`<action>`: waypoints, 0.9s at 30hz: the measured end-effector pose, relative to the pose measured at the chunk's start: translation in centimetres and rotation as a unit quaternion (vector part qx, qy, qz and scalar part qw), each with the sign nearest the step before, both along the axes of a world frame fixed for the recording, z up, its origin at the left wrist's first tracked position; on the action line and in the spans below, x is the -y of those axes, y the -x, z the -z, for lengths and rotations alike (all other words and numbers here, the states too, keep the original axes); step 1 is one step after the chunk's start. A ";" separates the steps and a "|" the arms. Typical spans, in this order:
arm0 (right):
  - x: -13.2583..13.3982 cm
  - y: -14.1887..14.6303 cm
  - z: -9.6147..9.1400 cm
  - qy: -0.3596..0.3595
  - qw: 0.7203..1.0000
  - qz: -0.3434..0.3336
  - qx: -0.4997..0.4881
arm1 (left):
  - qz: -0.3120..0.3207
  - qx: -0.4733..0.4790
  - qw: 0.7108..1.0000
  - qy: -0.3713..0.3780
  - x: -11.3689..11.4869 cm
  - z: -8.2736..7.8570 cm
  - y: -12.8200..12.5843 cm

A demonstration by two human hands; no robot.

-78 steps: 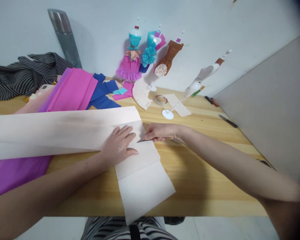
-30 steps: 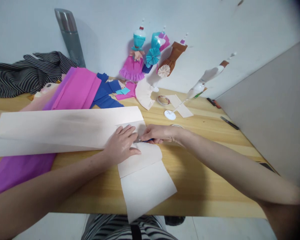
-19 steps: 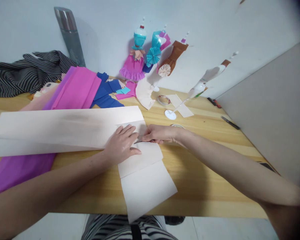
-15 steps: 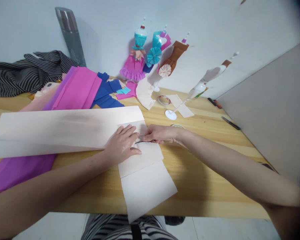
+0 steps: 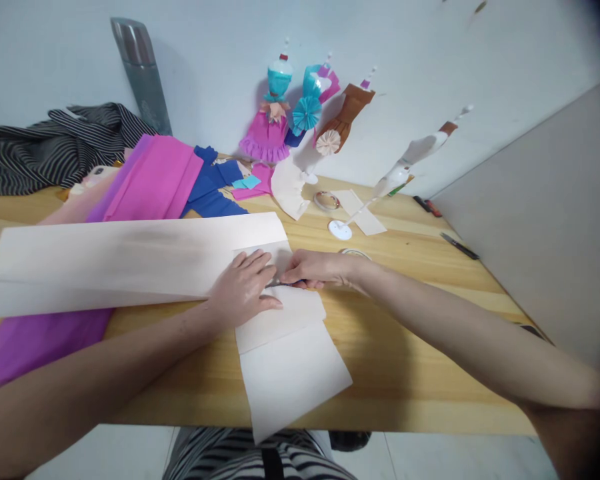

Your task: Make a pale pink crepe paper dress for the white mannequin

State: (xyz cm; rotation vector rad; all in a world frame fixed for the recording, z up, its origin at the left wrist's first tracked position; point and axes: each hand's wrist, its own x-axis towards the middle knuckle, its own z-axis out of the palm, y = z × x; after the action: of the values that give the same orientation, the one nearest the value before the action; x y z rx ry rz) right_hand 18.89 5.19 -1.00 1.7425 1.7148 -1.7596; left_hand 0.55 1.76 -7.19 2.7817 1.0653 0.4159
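A long pale pink paper sheet lies across the wooden table, and a folded strip of it runs down over the front edge. My left hand lies flat on the paper with fingers stretched out, pressing it down. Just right of it, my right hand is closed round a small knife, whose thin blade lies on the paper at the fold, next to my left fingertips.
Pink, purple and blue paper sheets lie at the back left by striped cloth and a steel flask. Dressed paper dolls stand by the wall. A tape roll, a white stand and pens lie to the right.
The knife blade has moved a little left along the fold toward my left fingertips. My left hand has stayed pressed on the paper.
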 end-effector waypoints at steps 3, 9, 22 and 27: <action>0.1 0.0 -0.1 -0.005 1.000 -0.002 -0.010 | 0.001 0.003 1.000 0.000 0.0 0.1 0.0; 0.0 0.0 -0.4 0.001 1.000 -0.006 -0.019 | 0.002 0.012 1.000 0.004 -0.1 0.3 0.1; 0.1 0.1 0.1 -0.020 0.999 -0.030 -0.024 | 0.002 0.016 1.000 0.017 0.0 0.0 0.2; 0.5 0.9 -0.4 -0.037 0.999 -0.033 -0.021 | -0.002 0.013 1.000 0.015 0.0 0.5 0.2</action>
State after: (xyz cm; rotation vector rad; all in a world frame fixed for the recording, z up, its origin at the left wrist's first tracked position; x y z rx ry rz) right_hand 17.99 4.69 -0.57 1.6672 1.8550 -1.7383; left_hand 0.37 1.80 -7.65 2.7408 1.0620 0.4323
